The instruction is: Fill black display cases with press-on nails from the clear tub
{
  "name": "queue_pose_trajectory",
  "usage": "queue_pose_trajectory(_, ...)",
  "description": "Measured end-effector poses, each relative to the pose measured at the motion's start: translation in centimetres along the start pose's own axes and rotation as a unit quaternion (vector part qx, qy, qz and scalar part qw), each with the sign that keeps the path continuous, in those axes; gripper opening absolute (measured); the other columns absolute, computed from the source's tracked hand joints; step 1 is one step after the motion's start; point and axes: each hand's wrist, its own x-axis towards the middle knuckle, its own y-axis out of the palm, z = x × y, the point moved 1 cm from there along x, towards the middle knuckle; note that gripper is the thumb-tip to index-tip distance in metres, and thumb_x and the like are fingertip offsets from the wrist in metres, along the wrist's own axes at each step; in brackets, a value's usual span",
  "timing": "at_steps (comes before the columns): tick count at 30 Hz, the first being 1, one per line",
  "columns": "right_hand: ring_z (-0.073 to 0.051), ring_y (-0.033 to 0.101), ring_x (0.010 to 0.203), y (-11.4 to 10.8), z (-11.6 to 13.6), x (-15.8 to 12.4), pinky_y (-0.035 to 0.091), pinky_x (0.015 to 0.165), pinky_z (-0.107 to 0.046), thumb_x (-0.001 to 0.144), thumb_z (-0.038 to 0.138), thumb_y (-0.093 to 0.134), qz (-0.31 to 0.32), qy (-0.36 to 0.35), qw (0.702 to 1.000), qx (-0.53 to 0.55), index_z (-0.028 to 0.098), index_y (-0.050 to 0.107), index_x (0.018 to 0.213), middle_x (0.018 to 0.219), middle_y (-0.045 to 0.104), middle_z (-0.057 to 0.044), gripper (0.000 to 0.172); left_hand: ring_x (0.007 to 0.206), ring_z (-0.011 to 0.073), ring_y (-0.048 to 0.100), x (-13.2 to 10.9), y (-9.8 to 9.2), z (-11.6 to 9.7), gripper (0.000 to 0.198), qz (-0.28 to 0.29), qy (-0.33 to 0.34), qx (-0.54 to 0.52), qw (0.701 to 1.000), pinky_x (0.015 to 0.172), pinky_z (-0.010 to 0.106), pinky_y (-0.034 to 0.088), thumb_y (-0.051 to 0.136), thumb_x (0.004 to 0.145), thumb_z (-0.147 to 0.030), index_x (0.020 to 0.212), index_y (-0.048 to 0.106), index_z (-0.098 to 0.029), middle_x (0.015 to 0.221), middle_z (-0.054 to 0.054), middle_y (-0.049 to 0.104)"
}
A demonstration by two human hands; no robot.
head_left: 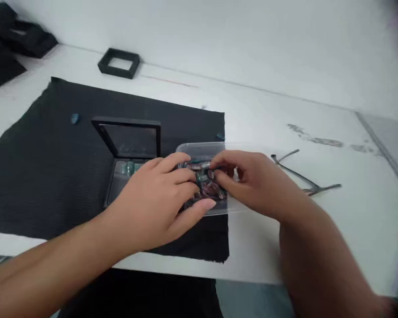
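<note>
A clear plastic box point(204, 147) holds several small shiny pieces point(212, 190), reddish and green, that look like polished stones. My left hand point(162, 194) lies over the box's left edge, fingers stretched and thumb apart, gripping nothing visible. Inside the box, the thumb and forefinger of my right hand point(248, 179) close around a small dark shiny piece point(211, 174); its exact kind is unclear. Left of the box stands a black display case point(128, 120) with its clear-windowed lid raised. Green pieces point(130, 168) sit in its base, partly covered by my left hand.
A black cloth point(69, 176) lies under the case and part of the box. One blue piece point(74, 118) rests on it. Eyeglasses point(298, 174) lie right of the box. A black frame point(119, 63) and dark objects point(20, 37) are at the back by the wall.
</note>
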Motion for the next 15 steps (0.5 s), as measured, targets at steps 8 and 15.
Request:
queue_pose_trajectory(8, -0.014, 0.055, 0.059, 0.08, 0.29, -0.21, 0.036, 0.052, -0.029, 0.091, 0.039, 0.062, 0.055, 0.035, 0.997, -0.033, 0.040, 0.075, 0.115, 0.064, 0.061, 0.005, 0.028, 0.126, 0.0339, 0.062, 0.08, 0.04, -0.21, 0.042, -0.006, 0.004, -0.001, 1.000, 0.094, 0.052, 0.059, 0.048, 0.105, -0.040, 0.091, 0.080, -0.018, 0.099, 0.003, 0.079)
queue_pose_trajectory(15, -0.014, 0.055, 0.061, 0.40, 0.30, -0.04, 0.037, 0.054, -0.029, 0.089, 0.035, 0.063, 0.030, 0.028, 0.998, -0.041, 0.031, 0.073, 0.099, 0.067, 0.062, 0.005, 0.014, 0.121, 0.0326, 0.064, 0.09, 0.09, -0.22, 0.043, -0.011, 0.008, 0.008, 1.000, 0.090, 0.048, 0.059, 0.047, 0.105, -0.041, 0.090, 0.081, -0.018, 0.097, 0.005, 0.079)
